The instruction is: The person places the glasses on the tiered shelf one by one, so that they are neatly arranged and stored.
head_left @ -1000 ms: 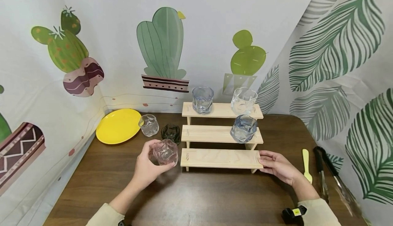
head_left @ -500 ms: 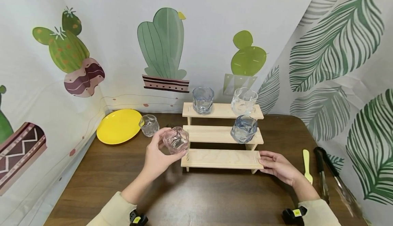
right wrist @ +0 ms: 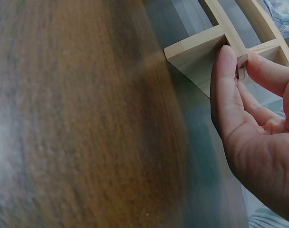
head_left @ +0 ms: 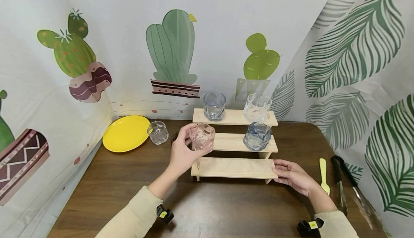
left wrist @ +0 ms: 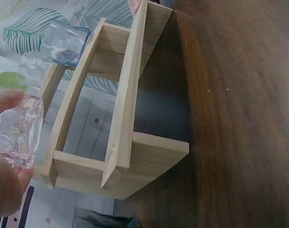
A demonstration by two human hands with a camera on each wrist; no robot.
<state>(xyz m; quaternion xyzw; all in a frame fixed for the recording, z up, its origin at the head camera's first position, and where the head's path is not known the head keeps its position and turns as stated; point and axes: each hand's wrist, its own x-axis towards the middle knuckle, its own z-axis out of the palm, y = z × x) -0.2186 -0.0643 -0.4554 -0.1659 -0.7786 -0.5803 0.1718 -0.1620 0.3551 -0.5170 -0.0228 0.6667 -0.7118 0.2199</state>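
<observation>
My left hand (head_left: 185, 152) grips a pink-tinted glass (head_left: 202, 136) by its sides, raised in front of the left part of the middle step. In the left wrist view the pink glass (left wrist: 20, 133) sits between thumb and fingers, apart from the wood. My right hand (head_left: 295, 177) pinches the right end of the lowest step of a three-step wooden stand (head_left: 234, 167); in the right wrist view its thumb and fingers close on the board's end (right wrist: 232, 40). On the stand are a blue glass (head_left: 214, 106), a clear glass (head_left: 257, 107) and a darker blue glass (head_left: 257, 136).
Left of the stand are a clear glass (head_left: 157, 133) and a dark glass (head_left: 174, 137), mostly hidden by my left hand. A yellow plate (head_left: 126, 133) lies at the back left. On the right lie a yellow-green fork-like utensil (head_left: 323, 173) and black-handled tongs (head_left: 339, 180).
Holding the pink glass, my left hand has moved right and up, from beside the lowest step to the front of the middle step. My right hand keeps its place on the stand.
</observation>
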